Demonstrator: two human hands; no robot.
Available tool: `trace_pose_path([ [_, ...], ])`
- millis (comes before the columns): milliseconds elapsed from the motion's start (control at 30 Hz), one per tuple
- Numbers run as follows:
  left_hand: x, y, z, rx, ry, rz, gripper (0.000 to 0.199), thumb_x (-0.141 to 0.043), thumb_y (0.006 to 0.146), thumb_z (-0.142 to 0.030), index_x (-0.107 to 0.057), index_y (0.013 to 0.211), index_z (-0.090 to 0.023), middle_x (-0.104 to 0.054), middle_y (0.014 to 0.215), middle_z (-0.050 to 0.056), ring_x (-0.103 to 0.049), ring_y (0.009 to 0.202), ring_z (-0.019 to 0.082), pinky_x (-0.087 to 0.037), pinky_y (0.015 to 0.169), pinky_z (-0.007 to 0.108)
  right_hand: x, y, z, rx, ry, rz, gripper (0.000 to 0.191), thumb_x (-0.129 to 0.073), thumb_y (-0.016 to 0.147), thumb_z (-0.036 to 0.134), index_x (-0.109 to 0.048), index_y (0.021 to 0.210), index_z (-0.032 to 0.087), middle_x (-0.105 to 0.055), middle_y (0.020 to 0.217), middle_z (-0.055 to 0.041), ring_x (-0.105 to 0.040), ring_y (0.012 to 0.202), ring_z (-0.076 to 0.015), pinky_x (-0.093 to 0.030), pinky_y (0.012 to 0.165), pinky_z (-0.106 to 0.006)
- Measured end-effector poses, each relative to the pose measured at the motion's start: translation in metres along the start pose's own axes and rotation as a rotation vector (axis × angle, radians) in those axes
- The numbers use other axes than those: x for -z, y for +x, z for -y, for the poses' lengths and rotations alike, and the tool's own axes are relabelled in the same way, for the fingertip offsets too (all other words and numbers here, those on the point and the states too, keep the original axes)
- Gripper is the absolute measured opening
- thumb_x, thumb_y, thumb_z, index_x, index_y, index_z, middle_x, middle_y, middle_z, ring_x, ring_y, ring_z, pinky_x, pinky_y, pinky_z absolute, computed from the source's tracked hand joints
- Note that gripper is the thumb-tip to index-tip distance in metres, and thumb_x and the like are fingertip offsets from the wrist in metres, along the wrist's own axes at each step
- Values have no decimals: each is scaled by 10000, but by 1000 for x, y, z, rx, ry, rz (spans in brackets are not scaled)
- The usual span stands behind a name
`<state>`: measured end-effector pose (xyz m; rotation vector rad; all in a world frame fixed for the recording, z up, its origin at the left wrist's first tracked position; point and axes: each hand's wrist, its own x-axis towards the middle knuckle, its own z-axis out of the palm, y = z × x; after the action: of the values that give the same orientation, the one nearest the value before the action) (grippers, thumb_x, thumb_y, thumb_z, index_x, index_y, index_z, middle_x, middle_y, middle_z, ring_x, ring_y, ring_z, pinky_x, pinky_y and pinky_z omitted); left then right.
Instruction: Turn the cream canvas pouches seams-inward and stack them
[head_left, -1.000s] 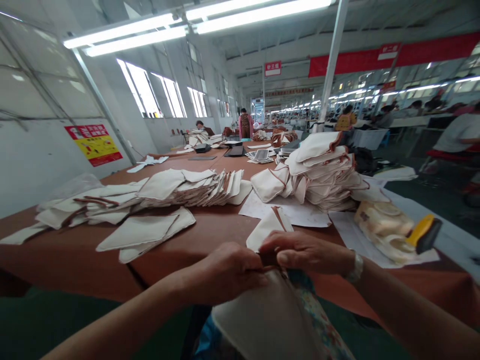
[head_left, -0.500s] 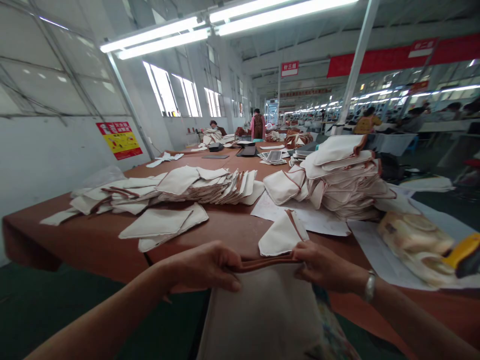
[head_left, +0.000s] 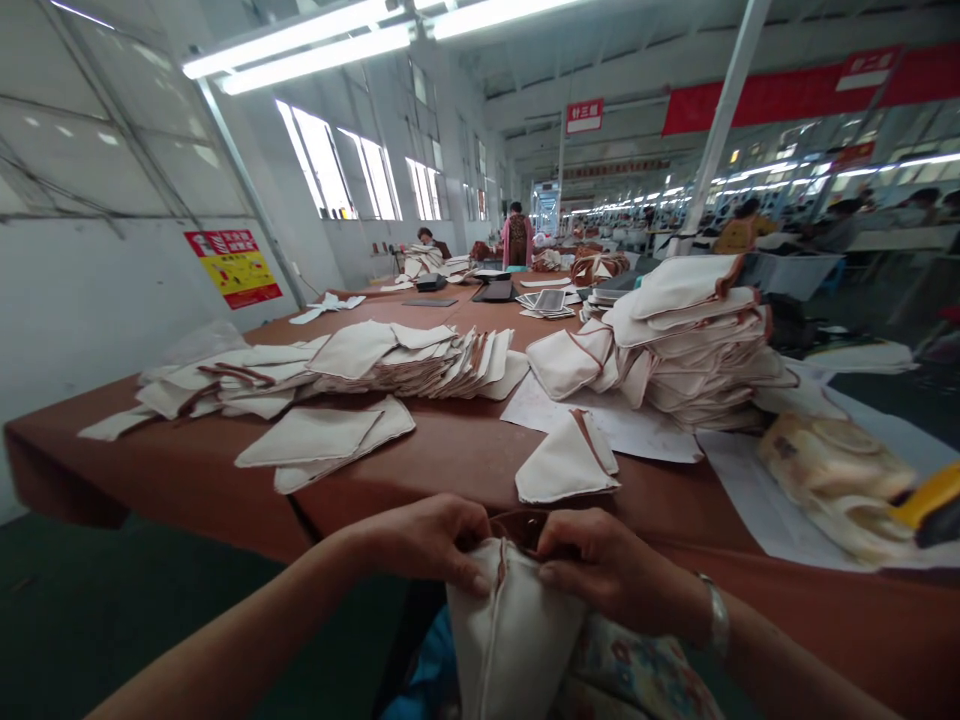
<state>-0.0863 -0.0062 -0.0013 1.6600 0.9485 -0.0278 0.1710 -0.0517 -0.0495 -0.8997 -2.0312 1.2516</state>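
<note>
— Looking over the brown tabletop (head_left: 465, 445) first: seeing what?

— Seeing a tall stack (head_left: 690, 345) of cream cloth with brown edging. Also seeing, to the left of that stack, a long row (head_left: 352, 360) of similar cloth, and, on the stack's near side, a folded piece (head_left: 559, 465) lying alone.

— And holding what?

— Holding a cream piece (head_left: 529, 640) (partly running out of view at the bottom), nearer than the stack and to its left, in front of the tabletop.

— Gripping how, exactly?

— Pinching the top with the left hand (head_left: 431, 535) on the side of the seam (head_left: 495, 630) away from the stack, and with the right hand (head_left: 607, 555) on the side toward the stack. Showing a brown strip (head_left: 517, 522) between the two.

— Doing that well, how?

— Probably by pinching close to the seam on both sides, pulling evenly, and holding the brown strip flat rather than bunching the cream piece. Otherwise risking a twisted seam and a crooked top. Not being able to tell the firmness of either pinch.
</note>
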Motion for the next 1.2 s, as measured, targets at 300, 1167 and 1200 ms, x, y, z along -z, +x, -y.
trace_pose_path([
  [300,-23,25,-30,-201,-256,-3,367,-795,683,-308,-624,928,-94,-509,750,-20,-397,661,84,-314,568,168,26,0,-3,3,62,-13,246,-480,949,358,-610,945,150,-553,853,-6,-472,787,-118,-375,711,-228],
  [1167,-32,63,-25,-8,-135,-195,237,-582,786,-350,-603,763,-115,-439,610,-27,-323,543,86,-234,473,235,15,11,-17,-279,309,-189,230,-633,818,345,-551,788,132,-506,707,15,-385,650,-94,-299,546,-220],
  [1200,-33,64,-25,-2,-118,-204,233,-573,784,-345,-608,767,-115,-438,607,-28,-326,540,87,-231,467,236,15,11,-17,-296,295,-204,194,-618,818,313,-557,782,132,-507,694,17,-385,636,-92,-295,540,-221],
])
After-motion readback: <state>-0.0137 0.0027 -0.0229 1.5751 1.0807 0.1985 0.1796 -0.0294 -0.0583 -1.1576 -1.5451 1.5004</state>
